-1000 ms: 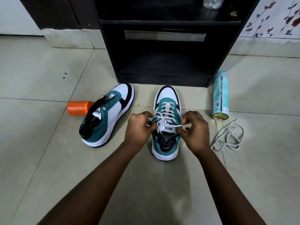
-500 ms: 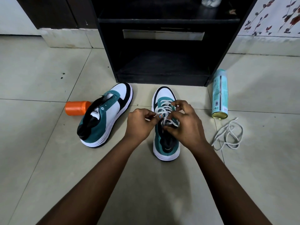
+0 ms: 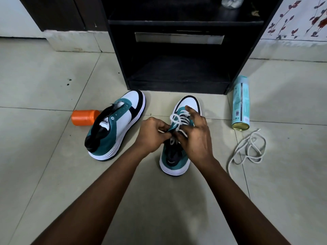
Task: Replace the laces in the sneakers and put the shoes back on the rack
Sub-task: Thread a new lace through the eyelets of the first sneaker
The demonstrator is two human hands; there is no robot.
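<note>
- Two sneakers stand on the tiled floor [image 3: 53, 174] just in front of the black rack [image 3: 177, 71]; bare tile lies between their toes and the rack's bottom edge.
- The laced sneaker [image 3: 175, 163] points toe-first at the rack; the unlaced sneaker [image 3: 116, 128] sits to its left, apart from it and turned at an angle.
- The left hand [image 3: 150, 134] has its fingers curled and pinches the teal edge of the laced sneaker at the eyelets.
- The right hand [image 3: 196, 137] grips the white lace [image 3: 178, 119] over the tongue, with one finger stretched toward the toe.
- The hands cover the tongue and upper eyelets; which lace end each finger holds cannot be made out.
- One loose lace [image 3: 247, 151] lies in loops on the floor to the right, near one spray can [image 3: 241, 103] lying on its side beside the rack's right corner.
- One orange container [image 3: 83, 117] lies behind the unlaced sneaker, partly hidden by it.
- The rack's lower shelf is dark and open at the front; its top is cut off by the frame, where a pale object [image 3: 231, 1] is only partly seen.
- Open floor spreads wide to the left and toward the viewer.
</note>
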